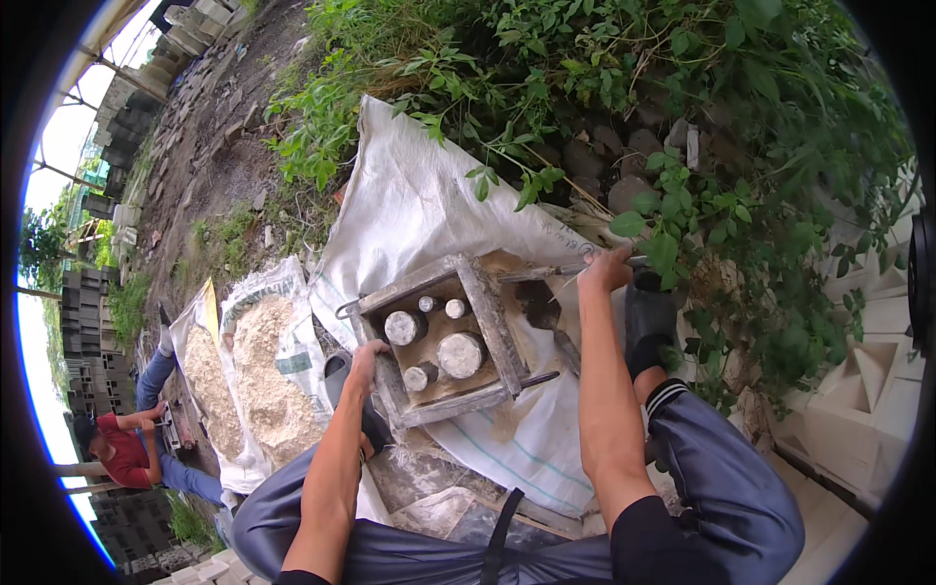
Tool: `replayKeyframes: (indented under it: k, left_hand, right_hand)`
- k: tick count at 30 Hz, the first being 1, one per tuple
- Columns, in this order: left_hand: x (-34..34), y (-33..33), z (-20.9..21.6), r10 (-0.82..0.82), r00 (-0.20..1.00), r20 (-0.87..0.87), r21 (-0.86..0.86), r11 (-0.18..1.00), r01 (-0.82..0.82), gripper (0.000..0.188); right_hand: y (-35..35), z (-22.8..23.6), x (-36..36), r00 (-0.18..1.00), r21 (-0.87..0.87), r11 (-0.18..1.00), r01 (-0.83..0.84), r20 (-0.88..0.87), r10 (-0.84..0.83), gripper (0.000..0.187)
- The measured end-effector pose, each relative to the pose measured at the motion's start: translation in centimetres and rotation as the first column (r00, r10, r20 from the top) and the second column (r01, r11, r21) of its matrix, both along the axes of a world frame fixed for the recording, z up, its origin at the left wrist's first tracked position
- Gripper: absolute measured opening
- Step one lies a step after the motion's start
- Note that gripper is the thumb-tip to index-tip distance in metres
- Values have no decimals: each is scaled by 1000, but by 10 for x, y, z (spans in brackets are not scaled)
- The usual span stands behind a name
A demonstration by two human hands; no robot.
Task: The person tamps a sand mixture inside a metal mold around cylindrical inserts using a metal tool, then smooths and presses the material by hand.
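Note:
A weathered square wooden moulding frame (478,297) lies on a white woven sack (400,205) between my feet. Packed sand fills its inside, and several pale round plugs of differing size, the largest a thick cylinder (461,355), stand up out of it. My left hand (365,365) is closed on the frame's near left side. To the right of the frame, my right hand (604,271) is closed around a thin rod (546,272) that reaches toward the frame's far right corner. A dark flat piece (537,303) lies on loose sand below the rod; whether they join I cannot tell.
Opened sacks of pale sand (268,356) sit to the left. Farther left, a person in a red shirt (127,450) crouches at work. Leafy plants (663,195) overhang the sack's far right. Pale blocks (858,390) are stacked at right.

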State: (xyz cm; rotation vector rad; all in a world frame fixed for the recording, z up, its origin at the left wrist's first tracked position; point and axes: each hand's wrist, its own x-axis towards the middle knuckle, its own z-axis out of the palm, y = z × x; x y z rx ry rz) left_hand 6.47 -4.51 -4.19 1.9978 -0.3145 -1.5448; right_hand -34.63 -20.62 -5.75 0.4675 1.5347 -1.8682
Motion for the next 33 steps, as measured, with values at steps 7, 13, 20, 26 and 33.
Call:
replayKeyframes:
  k: [7, 13, 20, 26, 33]
  left_hand:
    - [-6, 1, 10, 2, 996, 93, -81, 997, 6, 26]
    - [-31, 12, 18, -13, 887, 462, -270, 951, 154, 51]
    - [-72, 78, 25, -22, 504, 863, -189, 912, 363, 78]
    - [-82, 81, 32, -39, 451, 892, -171, 894, 414, 79]
    - [-81, 78, 42, -43, 623, 781, -171, 945, 279, 73]
  right_hand:
    - [17, 28, -31, 995, -214, 976, -37, 78, 55, 26]
    - [46, 180, 23, 874, -460, 745, -484, -222, 431, 41]
    - [67, 264, 111, 510, -298, 425, -855, -634, 581, 40]
    - [84, 212, 177, 245, 25, 507, -862, -855, 458, 38]
    - [63, 171, 182, -250, 364, 314, -877, -903, 350, 35]
